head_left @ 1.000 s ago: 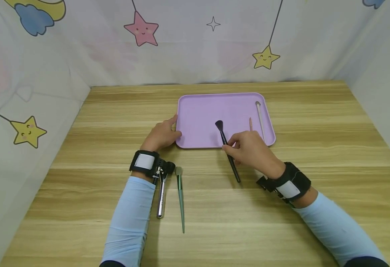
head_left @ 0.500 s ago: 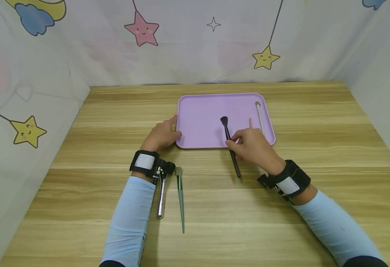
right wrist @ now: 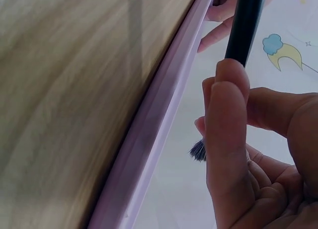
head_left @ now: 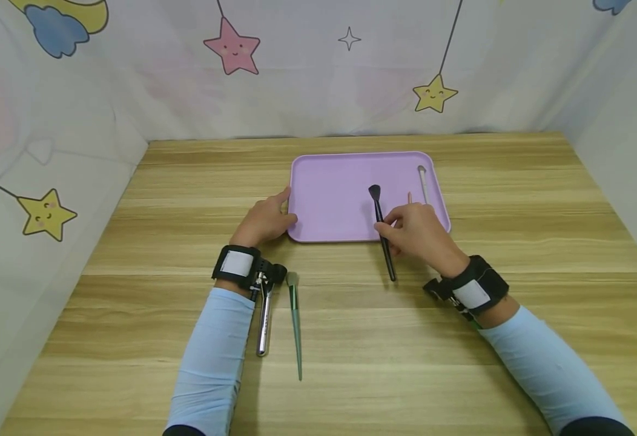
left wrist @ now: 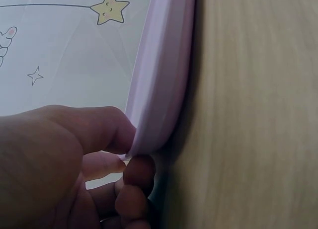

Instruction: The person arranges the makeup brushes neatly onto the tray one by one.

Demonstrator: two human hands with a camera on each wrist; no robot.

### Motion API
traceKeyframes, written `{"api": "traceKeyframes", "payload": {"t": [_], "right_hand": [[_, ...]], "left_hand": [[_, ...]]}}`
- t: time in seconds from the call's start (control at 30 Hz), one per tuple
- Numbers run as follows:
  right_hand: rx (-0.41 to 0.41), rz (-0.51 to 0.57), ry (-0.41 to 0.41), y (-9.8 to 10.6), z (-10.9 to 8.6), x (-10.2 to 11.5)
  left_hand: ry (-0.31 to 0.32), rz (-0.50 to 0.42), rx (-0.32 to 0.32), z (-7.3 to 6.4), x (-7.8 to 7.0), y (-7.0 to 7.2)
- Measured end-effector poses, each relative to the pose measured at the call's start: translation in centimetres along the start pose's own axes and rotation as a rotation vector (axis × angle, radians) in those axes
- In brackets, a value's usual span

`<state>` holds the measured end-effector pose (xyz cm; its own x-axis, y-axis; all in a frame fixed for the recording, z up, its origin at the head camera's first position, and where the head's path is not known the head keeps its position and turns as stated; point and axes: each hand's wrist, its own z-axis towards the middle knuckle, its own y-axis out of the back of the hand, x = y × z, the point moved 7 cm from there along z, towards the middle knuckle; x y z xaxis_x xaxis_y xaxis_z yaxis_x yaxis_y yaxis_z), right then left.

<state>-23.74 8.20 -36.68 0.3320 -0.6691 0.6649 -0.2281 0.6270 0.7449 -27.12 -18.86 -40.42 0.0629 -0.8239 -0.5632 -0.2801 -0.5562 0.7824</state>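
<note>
In the head view, my right hand [head_left: 419, 236] pinches a black makeup brush [head_left: 389, 260] by its handle. The brush is tilted above the near edge of a lilac tray [head_left: 329, 200], its dark bristles pointing away from me. The right wrist view shows thumb and fingers around the handle [right wrist: 244, 28]. My left hand [head_left: 261, 223] grips the tray's near left corner, thumb on the rim [left wrist: 154, 105] and fingers below. On the tray's right side lie a white-handled brush [head_left: 423, 181] and a small copper-coloured tip [head_left: 410, 197], both partly hidden by my right hand.
A green makeup brush [head_left: 295, 321] lies on the wooden table [head_left: 362, 363] by my left forearm. Beside it is a shiny silver rod [head_left: 264, 321], its upper end by the wrist camera. A printed cloth [head_left: 307, 91] hangs behind the table and along both sides.
My right hand has moved a little to the right and away from me, carrying the black makeup brush further over the tray. My left hand and the tray have stayed put.
</note>
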Motion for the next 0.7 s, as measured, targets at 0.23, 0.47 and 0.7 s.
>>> {"api": "traceKeyframes", "payload": {"t": [0.23, 0.47, 0.7], "right_hand": [[0.006, 0.011, -0.044, 0.3, 0.3, -0.5], [-0.006, 0.062, -0.084, 0.9, 1.2, -1.4], [0.002, 0.112, -0.124, 0.9, 1.9, -2.2]], "left_hand": [[0.007, 0.003, -0.011, 0.1, 0.1, 0.0], [0.011, -0.005, -0.013, 0.0, 0.0, -0.1], [0.016, -0.003, -0.006, -0.1, 0.1, 0.1]]}}
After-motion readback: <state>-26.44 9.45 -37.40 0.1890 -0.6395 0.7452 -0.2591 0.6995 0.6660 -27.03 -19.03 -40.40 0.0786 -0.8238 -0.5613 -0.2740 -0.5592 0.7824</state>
